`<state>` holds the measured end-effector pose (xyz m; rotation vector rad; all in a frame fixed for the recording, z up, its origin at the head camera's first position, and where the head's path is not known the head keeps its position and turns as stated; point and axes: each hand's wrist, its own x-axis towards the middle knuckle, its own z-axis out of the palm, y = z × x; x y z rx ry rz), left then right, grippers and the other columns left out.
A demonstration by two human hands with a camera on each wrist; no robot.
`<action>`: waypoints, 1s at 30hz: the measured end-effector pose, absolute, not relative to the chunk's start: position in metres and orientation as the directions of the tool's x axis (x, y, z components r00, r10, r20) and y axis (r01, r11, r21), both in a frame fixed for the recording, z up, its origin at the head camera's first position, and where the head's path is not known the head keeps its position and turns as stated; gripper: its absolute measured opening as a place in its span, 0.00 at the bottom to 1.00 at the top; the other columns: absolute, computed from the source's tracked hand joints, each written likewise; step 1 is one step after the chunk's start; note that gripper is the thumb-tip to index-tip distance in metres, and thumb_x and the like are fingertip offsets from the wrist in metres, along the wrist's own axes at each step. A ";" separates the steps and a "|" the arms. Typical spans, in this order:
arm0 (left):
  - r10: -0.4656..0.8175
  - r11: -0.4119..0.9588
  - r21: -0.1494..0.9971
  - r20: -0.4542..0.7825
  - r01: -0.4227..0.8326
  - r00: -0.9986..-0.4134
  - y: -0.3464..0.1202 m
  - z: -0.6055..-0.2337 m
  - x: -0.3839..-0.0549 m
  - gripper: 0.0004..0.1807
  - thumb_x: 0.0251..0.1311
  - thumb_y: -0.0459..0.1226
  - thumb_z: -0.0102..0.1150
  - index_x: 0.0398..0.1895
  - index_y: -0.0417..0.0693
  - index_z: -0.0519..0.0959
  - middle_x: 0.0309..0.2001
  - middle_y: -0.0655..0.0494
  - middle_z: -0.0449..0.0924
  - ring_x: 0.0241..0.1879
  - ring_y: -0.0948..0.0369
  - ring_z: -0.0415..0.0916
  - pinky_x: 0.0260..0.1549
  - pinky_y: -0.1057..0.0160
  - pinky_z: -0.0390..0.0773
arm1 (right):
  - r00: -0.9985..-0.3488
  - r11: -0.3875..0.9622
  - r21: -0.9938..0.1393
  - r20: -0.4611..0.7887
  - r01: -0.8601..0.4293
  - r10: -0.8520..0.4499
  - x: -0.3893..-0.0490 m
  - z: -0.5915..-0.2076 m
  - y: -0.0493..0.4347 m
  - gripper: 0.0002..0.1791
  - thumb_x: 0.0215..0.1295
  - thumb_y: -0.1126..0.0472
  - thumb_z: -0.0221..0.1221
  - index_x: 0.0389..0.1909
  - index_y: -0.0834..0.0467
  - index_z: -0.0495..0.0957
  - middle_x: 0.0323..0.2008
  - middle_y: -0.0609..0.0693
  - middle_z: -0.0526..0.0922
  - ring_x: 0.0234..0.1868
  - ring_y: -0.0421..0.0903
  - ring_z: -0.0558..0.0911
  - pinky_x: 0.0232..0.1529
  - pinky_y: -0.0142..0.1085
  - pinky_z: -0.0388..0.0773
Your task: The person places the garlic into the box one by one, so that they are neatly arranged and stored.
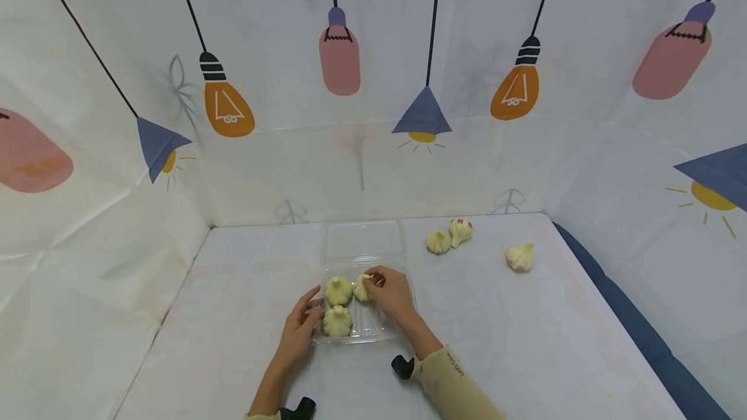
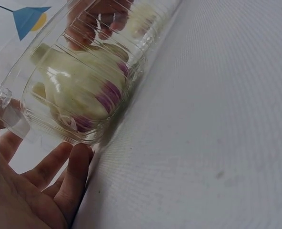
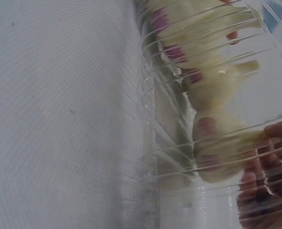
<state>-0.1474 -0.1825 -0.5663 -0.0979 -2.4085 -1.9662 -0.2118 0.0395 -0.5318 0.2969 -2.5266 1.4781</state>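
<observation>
A clear plastic clamshell container (image 1: 370, 324) lies with its lid (image 1: 363, 242) folded back, away from me. Two garlic bulbs (image 1: 338, 321) sit along its left side, one in front of the other. My right hand (image 1: 390, 290) pinches the stem of another garlic bulb (image 3: 219, 148), which sits at the back right inside the container. My left hand (image 1: 301, 321) is at the container's left side, its fingers spread at the wall. In the left wrist view, fingertips (image 2: 79, 155) are right at the container's lower corner. Purple streaks mark the bases of the bulbs.
Two more garlic bulbs (image 1: 438, 242) stand close together at the back of the white table (image 1: 496, 329), right of the lid. Another single bulb (image 1: 519, 257) lies farther right. A white curtain with printed lamps hangs behind and at both sides.
</observation>
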 end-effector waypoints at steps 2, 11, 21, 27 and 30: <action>0.031 0.200 0.977 0.074 0.079 -0.997 -0.183 -0.566 -0.148 0.24 0.73 0.35 0.48 0.70 0.47 0.65 0.56 0.36 0.74 0.45 0.53 0.77 0.33 0.61 0.77 | -0.958 0.477 -0.834 0.278 -0.278 -0.073 -0.212 -0.531 0.039 0.06 0.57 0.65 0.68 0.36 0.58 0.85 0.25 0.44 0.81 0.26 0.38 0.77 0.30 0.32 0.75; 0.029 0.205 0.977 0.057 0.062 -0.998 -0.184 -0.568 -0.142 0.24 0.72 0.34 0.49 0.70 0.44 0.64 0.55 0.35 0.73 0.46 0.50 0.77 0.32 0.60 0.77 | -0.962 0.447 -0.852 0.257 -0.273 -0.097 -0.206 -0.535 0.039 0.06 0.57 0.66 0.67 0.36 0.57 0.85 0.24 0.42 0.80 0.26 0.37 0.77 0.30 0.31 0.75; 0.031 0.211 0.975 0.066 0.071 -0.997 -0.182 -0.564 -0.144 0.24 0.73 0.35 0.48 0.71 0.45 0.64 0.56 0.35 0.72 0.47 0.49 0.76 0.34 0.60 0.77 | -0.950 0.466 -0.829 0.297 -0.309 -0.100 -0.208 -0.536 0.039 0.06 0.56 0.66 0.67 0.36 0.57 0.85 0.24 0.42 0.80 0.26 0.37 0.77 0.30 0.32 0.75; 0.031 0.220 0.973 0.062 0.068 -0.998 -0.182 -0.565 -0.144 0.24 0.74 0.36 0.47 0.71 0.45 0.63 0.57 0.35 0.72 0.47 0.49 0.76 0.33 0.59 0.77 | -0.950 0.466 -0.829 0.293 -0.310 -0.110 -0.207 -0.535 0.040 0.08 0.55 0.66 0.68 0.37 0.58 0.85 0.23 0.42 0.79 0.25 0.37 0.77 0.29 0.31 0.75; 0.027 0.215 0.974 0.063 0.067 -0.998 -0.181 -0.565 -0.143 0.24 0.73 0.36 0.47 0.71 0.45 0.63 0.57 0.35 0.72 0.48 0.49 0.76 0.33 0.59 0.77 | -0.947 0.460 -0.829 0.301 -0.318 -0.114 -0.206 -0.534 0.040 0.08 0.54 0.66 0.69 0.36 0.58 0.85 0.22 0.42 0.79 0.25 0.37 0.76 0.28 0.31 0.75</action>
